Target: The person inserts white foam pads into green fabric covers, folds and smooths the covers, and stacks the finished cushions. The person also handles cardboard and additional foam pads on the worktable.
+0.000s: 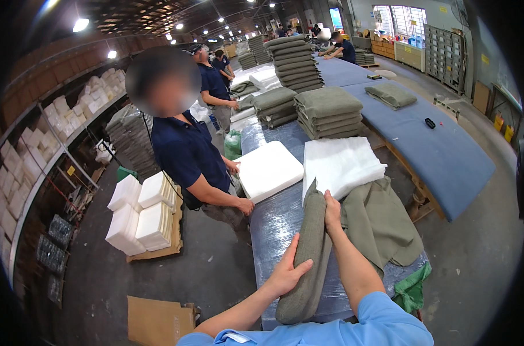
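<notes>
Toward the left of the frame, white foam blocks [139, 214] sit stacked on cardboard. Nearer the middle, a co-worker in a dark shirt [191, 153] has both hands on a white foam slab [271, 171] at the table's edge.

Your left hand [288, 268] comes next, at lower centre, grasping the left side of the grey-green cushion [315, 245], thumb across its near surface. The cushion runs from the centre of the frame down toward the bottom edge, standing narrow side up over the plastic-wrapped table [266, 235]. Your right hand [332, 209] grips its right side near the upper end, just below a loose pointed corner of cloth; you can't see all its fingers.

Expect it to be light, soft and springy, hard to break, its woven cover giving good friction. Hold the filled sides with broad palms; pinching the floppy corner would likely only drag cloth.

Right of centre, white padding [340, 164] looks fluffy and easier to tear, and the limp grey-green cloth [380, 222] beside it would fold under any grip.
</notes>
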Available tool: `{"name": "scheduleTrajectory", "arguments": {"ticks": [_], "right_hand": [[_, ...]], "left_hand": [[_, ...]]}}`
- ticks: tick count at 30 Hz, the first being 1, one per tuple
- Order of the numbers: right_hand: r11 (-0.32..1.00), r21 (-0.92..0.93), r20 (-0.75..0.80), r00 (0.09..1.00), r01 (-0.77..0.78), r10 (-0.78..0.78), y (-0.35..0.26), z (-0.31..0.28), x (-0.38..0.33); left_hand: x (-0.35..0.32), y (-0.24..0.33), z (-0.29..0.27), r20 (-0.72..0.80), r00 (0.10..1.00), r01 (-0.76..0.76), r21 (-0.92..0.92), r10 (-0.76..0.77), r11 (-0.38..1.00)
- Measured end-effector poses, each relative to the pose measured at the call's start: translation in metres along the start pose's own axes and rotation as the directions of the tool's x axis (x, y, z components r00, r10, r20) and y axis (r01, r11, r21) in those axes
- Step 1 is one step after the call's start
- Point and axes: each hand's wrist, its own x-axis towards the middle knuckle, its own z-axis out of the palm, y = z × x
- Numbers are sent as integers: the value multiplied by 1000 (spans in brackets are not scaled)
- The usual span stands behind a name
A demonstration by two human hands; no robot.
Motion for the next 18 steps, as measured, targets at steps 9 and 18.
{"name": "scheduleTrajectory", "arguments": {"ticks": [9, 18], "right_hand": [[945, 257, 159, 973, -203, 165, -6, -29, 13], [915, 331, 146, 971, -230, 191, -17, -44, 13]], "left_hand": [[20, -11, 24, -16, 998, -57, 312, 65, 948], [26, -10, 41, 5, 991, -128, 381, 136, 916]]}}
